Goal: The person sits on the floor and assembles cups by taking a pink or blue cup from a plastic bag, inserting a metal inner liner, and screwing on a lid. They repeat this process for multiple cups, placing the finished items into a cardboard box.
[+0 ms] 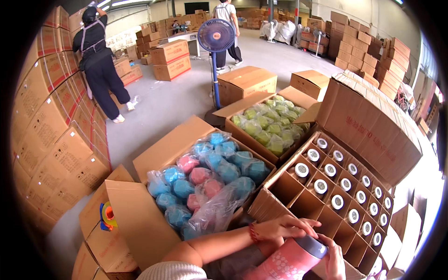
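Observation:
A pink bottle [288, 261] with a pale printed pattern and a dark grey lid [311, 246] leans at the bottom of the view, its lower end cut off. My right hand [334, 259] is closed around its right side near the lid. My left hand [284, 228], a red band at the wrist, reaches over the top with fingers stretched out, close to or touching the lid. Just beyond stands a divided carton [284, 189] with several white-lidded bottles [337, 201] upright in its compartments; the near left compartments hold none.
An open carton [140, 205] holds blue and pink plastic-wrapped items [183, 188]. Behind it, another has green wrapped items [266, 122]. A blue fan [216, 35] stands beyond. Stacked boxes [56, 135] line the left, where a person [99, 60] stands; another person [227, 28] is farther back.

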`<state>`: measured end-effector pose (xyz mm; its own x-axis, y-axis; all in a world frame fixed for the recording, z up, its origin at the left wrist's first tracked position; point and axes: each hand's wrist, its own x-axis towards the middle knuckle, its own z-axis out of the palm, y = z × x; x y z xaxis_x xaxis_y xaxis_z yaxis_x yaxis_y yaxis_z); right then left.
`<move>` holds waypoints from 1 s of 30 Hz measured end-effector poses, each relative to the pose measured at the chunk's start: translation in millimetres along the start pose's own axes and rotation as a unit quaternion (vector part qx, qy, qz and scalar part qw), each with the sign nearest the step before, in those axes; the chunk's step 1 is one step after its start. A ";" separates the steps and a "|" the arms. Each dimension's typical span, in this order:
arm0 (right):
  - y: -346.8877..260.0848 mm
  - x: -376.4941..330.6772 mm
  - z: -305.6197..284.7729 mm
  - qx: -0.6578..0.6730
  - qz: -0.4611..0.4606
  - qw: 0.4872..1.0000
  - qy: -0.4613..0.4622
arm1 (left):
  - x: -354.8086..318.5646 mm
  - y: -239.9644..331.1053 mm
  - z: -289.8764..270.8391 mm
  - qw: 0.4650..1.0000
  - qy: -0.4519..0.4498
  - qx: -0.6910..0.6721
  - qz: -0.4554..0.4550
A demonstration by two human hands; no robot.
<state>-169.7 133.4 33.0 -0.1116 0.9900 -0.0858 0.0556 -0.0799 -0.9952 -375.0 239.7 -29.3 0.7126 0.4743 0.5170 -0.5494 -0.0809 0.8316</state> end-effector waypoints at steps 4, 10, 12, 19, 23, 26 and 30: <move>27.7 16.8 -30.1 0.174 0.087 0.981 0.010 | 6.0 0.2 10.0 0.999 0.025 -0.016 -0.029; 58.5 57.7 18.6 0.431 0.106 0.895 -0.043 | 44.5 36.0 92.0 0.859 0.064 0.507 -0.013; 27.9 38.9 21.2 0.409 0.132 0.901 0.060 | 45.0 42.5 64.0 0.923 -0.068 0.374 -0.052; 52.2 4.1 -30.4 0.263 0.150 0.953 -0.028 | -0.8 7.1 16.9 0.996 0.050 -0.040 -0.065; 43.0 54.8 3.8 0.452 0.151 0.873 -0.108 | 40.2 46.0 75.2 0.877 0.048 0.478 0.009; 75.1 48.8 17.9 0.365 -0.129 0.904 -0.182 | 49.6 32.1 91.4 0.855 0.011 0.518 -0.015; 36.9 18.2 -16.4 0.422 0.184 0.887 0.029 | 26.4 10.5 24.6 0.998 -0.018 0.067 0.009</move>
<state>-153.4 150.3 -4.6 -0.1875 0.8810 -0.4344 -0.6880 -0.4334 -0.5821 -351.2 229.7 -2.0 0.7198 0.4396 0.5372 -0.5010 -0.2068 0.8404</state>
